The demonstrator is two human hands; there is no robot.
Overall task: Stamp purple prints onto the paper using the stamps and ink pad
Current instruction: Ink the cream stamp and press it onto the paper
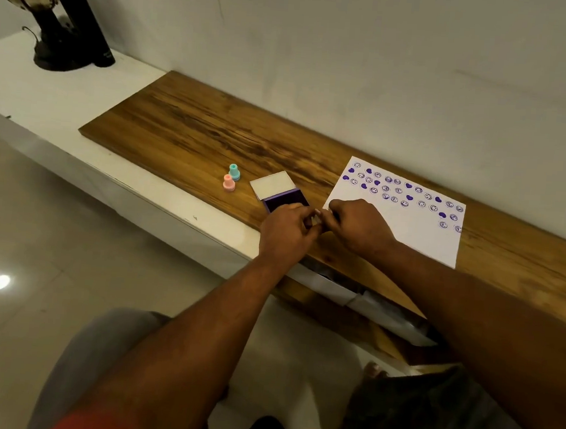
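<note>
Purple ink sits exposed in the open ink pad [286,201] at the wooden board's [194,122] front edge, and the left hand [285,234] hovers right over it, fingers curled toward the right hand [358,225]. Both hands pinch something small and pale between them; what it is cannot be told. The paper [419,231] lies toward the board's right end, its far rows already printed. A knuckle brushing the pad could smear ink onto the blank near half. The teal stamp [234,171] and pink stamp [229,182] stand left of the pad, easy to topple.
</note>
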